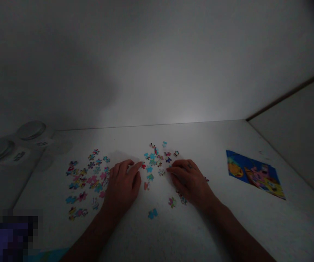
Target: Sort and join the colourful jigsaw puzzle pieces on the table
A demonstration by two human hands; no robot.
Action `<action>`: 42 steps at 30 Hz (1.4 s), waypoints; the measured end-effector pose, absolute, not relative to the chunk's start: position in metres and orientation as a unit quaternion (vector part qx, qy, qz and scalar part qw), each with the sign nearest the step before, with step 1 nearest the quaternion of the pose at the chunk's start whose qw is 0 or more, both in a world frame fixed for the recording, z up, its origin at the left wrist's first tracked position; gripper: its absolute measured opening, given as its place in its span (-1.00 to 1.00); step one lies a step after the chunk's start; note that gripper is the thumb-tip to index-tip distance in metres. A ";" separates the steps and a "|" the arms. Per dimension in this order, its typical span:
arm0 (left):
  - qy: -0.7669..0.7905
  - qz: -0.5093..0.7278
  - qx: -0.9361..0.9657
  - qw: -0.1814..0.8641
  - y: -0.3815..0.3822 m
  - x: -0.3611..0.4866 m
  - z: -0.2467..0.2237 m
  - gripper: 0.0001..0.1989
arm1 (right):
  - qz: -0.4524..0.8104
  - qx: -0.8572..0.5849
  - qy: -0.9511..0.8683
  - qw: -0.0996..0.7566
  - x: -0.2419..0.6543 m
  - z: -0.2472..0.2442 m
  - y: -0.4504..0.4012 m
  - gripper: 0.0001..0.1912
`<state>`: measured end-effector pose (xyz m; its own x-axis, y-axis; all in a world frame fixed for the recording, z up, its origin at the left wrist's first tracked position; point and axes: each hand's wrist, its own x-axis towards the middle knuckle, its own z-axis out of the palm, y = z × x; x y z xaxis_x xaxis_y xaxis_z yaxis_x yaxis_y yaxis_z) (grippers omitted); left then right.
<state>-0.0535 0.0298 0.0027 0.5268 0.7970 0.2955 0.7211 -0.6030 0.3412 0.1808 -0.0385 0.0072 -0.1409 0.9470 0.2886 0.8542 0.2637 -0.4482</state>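
A white tabletop (200, 231) and pale walls (157, 72) show an indoor place, type unclear.

A wall (151, 72) rises behind a table (214, 145). On the table's left side lies a broad spread of puzzle pieces (94, 179), with the left hand (122, 183) at its right edge. A second cluster (152, 156) lies mid-table, between and beyond the hands; the right hand (188, 178) is on its right. Well right lies a picture sheet (255, 174). Far left, two containers (31, 130), one nearer the viewer.
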 end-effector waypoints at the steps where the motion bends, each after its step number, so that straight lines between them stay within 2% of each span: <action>1: 0.435 0.208 0.872 0.086 0.030 -0.053 0.003 -0.67 | 0.088 -0.601 -0.750 0.261 0.181 0.007 -0.038 -0.76; 8: 0.447 0.207 0.866 0.084 0.030 -0.052 0.000 -0.70 | 0.084 -0.597 -0.754 0.259 0.181 0.007 -0.038 -0.77; 23: 0.461 0.204 0.861 0.072 0.031 -0.052 -0.004 -0.59 | 0.089 -0.596 -0.755 0.258 0.183 0.006 -0.038 -0.77; 34: 0.454 0.208 0.864 0.072 0.032 -0.051 -0.002 -0.75 | 0.077 -0.608 -0.745 0.263 0.190 0.004 -0.037 -0.76; 42: 0.455 0.214 0.860 0.083 0.031 -0.051 -0.001 -0.79 | 0.059 -0.623 -0.733 0.267 0.194 0.003 -0.036 -0.76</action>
